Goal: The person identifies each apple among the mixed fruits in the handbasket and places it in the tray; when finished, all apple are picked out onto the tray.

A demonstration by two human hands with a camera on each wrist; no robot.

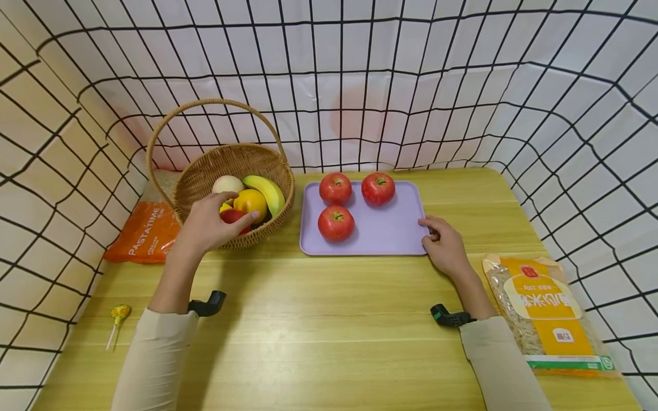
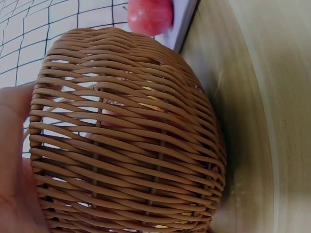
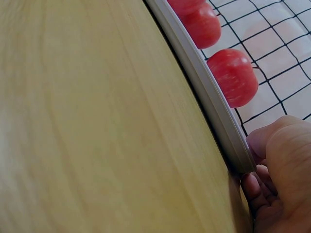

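Note:
My left hand [image 1: 211, 222] reaches over the near rim of a wicker basket [image 1: 241, 154], thumb and fingers spread above a red fruit [image 1: 233, 216]. Contact with that fruit cannot be made out; in the left wrist view the basket wall [image 2: 131, 126] hides the fingertips. Beside it lie an orange-yellow round fruit [image 1: 251, 204], a banana [image 1: 268, 193] and a pale round fruit [image 1: 228, 184]. On the right, my right hand [image 1: 446, 245] pinches the edge of a lilac tray [image 1: 390, 228]. Three red apples [image 1: 336, 223] sit on the tray's left and back parts.
An orange pasta bag [image 1: 146, 231] lies partly behind the basket. A lollipop [image 1: 119, 314] is at the left front. To the right of my right forearm lies a yellow and clear food packet [image 1: 545, 308]. White grid-patterned sheeting [image 1: 349, 91] encloses the wooden table [image 1: 319, 331].

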